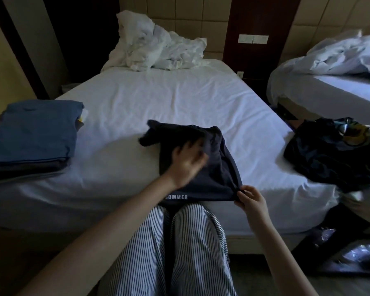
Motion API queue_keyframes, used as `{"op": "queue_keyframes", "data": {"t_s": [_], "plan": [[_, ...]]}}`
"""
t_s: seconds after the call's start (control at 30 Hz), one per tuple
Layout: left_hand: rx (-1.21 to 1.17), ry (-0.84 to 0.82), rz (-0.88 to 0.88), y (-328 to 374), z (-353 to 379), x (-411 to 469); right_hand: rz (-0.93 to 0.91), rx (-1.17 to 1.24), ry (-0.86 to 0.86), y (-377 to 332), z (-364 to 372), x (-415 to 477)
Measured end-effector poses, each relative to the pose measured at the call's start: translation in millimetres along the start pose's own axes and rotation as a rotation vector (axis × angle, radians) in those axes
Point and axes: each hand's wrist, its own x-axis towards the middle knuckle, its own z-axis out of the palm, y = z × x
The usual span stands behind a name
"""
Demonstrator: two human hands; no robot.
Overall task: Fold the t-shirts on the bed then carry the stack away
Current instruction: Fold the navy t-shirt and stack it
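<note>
A dark navy t-shirt [214, 171] printed with "SUMMER" lies partly folded at the near edge of the white bed [158, 99]. My left hand [187, 162] rests on its middle, fingers spread and blurred. My right hand [251, 199] pinches the shirt's near right corner at the bed edge. At the left edge of the bed sits a stack of folded t-shirts [30, 135], a blue one on top. On the right lies a heap of dark unfolded shirts [333, 154] with a yellow print.
Crumpled white bedding [158, 45] is piled at the head of the bed. A second bed [333, 82] with a rumpled duvet stands to the right across a narrow gap. Dark bags [338, 248] lie on the floor at the right. My striped trouser legs [179, 253] touch the bed edge.
</note>
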Motion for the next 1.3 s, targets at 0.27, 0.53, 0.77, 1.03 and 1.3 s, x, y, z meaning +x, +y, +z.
{"op": "queue_keyframes", "data": {"t_s": [0.27,0.53,0.77,1.03,1.3], "plan": [[0.501,-0.500,0.370,-9.8,92.7,-15.1,0.094,0.107,-0.048,2.0,-6.3,2.4],[-0.182,0.495,-0.009,-16.9,33.7,11.5,-0.088,-0.269,-0.035,10.6,-10.2,6.0],[0.097,-0.025,-0.570,-1.8,14.6,93.0,-0.157,-0.606,-0.008,1.3,-8.0,13.7],[0.155,-0.109,-0.631,-1.5,9.8,125.3,-0.154,-0.656,-0.055,-2.8,-11.9,13.3],[-1.092,0.022,-0.926,-6.0,-23.2,177.9,-0.153,-0.628,-0.083,-2.5,-15.4,12.6]]}}
